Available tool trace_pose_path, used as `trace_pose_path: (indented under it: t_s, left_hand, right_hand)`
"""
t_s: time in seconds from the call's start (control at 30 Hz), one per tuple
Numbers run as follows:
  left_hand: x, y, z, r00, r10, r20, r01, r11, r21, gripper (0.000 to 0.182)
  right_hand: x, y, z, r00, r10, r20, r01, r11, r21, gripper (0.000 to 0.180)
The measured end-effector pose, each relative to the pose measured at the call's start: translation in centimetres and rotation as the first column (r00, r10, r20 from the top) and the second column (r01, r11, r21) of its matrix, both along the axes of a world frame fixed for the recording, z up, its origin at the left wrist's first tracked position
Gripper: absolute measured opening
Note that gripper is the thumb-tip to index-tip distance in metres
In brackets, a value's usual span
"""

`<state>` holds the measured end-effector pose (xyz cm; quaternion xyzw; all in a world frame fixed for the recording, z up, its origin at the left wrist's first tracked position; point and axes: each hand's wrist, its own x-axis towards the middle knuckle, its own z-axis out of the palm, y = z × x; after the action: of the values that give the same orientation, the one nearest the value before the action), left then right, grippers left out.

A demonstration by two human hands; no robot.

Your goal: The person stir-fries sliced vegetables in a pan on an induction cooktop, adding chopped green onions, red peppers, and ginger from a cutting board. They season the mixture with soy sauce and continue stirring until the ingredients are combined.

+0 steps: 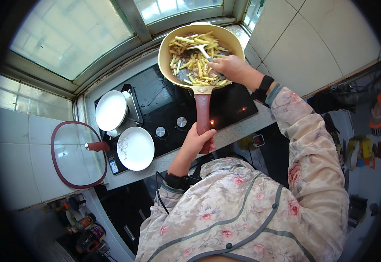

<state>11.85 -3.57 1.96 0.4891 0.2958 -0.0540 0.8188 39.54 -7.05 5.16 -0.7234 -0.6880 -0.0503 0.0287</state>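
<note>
A cream-coloured wok pan (162, 54) sits at the right part of the black glass gas hob (164, 98). Pale green vegetable strips (199, 64) mixed with bits of what looks like meat lie in it. My left hand (199, 139) grips the pan's reddish-brown handle (203, 109) near its end. Inside the pan, my right hand (231, 68) holds a white spatula (203, 49) with a grey grip, its head among the strips. The burner beneath the pan is hidden.
Left on the hob are a white plate (111, 110), tilted, and a patterned white plate (136, 149). A glass lid with a dark red rim (53, 154) stands against the tiled wall. Two knobs (160, 132) sit at the hob's front. Windows (72, 36) rise behind.
</note>
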Motion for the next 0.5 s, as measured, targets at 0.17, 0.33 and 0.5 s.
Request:
trace_pose_path:
  t_s: [0.17,0.33,0.5]
  left_hand:
    - [0.0,0.1,-0.2,0.999,-0.022,0.027,0.022,1.000,0.011,0.045]
    - [0.2,0.2,0.0,0.999,-0.023,0.042,0.023,1.000,-0.004,0.037]
    - [-0.1,0.2,-0.5,1.000,-0.017,0.019,0.016,1.000,0.014,0.049]
  right_hand:
    - [-0.8,-5.7,4.5,0.956,0.215,-0.199,-0.197,0.974,0.108,0.021]
    - [-3.9,-10.7,11.6,0.919,0.243,-0.311,-0.238,0.970,0.056,0.020]
    - [-5.3,-9.1,6.9,0.967,0.188,-0.173,-0.190,0.982,0.004,0.026]
